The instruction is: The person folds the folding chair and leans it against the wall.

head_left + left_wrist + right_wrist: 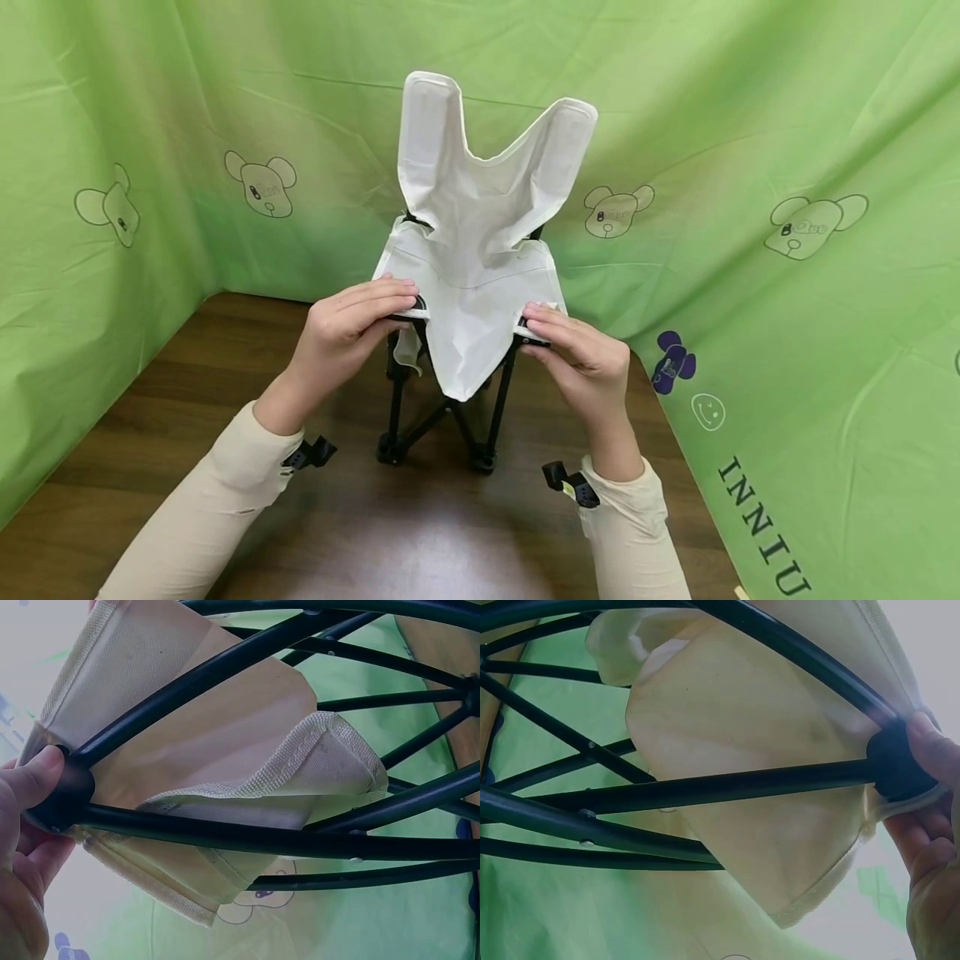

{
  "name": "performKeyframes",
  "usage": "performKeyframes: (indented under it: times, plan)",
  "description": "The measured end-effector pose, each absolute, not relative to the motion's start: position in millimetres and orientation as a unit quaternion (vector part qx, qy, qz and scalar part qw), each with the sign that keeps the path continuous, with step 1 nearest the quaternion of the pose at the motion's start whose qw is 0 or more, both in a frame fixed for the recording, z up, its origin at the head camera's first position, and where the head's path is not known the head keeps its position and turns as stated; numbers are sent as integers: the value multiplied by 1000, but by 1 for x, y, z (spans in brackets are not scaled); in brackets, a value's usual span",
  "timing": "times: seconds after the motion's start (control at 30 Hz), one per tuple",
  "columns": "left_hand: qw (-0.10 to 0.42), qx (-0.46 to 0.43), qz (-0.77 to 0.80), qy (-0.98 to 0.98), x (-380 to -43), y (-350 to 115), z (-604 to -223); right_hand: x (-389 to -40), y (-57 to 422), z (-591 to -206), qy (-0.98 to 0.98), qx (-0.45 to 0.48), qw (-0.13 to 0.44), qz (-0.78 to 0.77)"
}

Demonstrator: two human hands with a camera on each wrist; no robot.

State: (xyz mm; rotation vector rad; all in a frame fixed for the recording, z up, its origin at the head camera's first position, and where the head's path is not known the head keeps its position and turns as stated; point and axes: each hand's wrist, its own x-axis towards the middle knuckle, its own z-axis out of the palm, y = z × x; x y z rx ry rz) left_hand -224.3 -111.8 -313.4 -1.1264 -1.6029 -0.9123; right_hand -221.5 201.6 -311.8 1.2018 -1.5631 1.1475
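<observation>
A small folding chair with a white fabric seat (pixel 472 292) and black tubular legs (pixel 395 408) stands on the wooden floor. Its backrest (pixel 498 187) rises behind in two tall side panels with a V-shaped dip between. My left hand (pixel 348 321) grips the seat's front left corner, fingers on top and thumb on the black joint (pixel 71 787) below. At the front right corner my right hand (pixel 581 354) pinches the fabric and the black corner joint (pixel 900 761) the same way. Between the hands, the seat's front edge hangs in a point. A loose fabric flap (pixel 337 757) dangles under the left side.
Green curtains (pixel 315 108) printed with bear faces surround the brown wood-grain surface (pixel 225 367) on the left, back and right. A black camera mount sits on each wrist. Crossed black tubes (pixel 447 408) brace the chair's front.
</observation>
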Motion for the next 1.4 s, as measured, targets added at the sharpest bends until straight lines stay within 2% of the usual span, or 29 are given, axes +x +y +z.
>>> performKeyframes:
  times: [1.4]
  plan:
    - [438, -501, -404, -628, -235, -99, -296, -231, 195, -297, -611, 509, 381, 471]
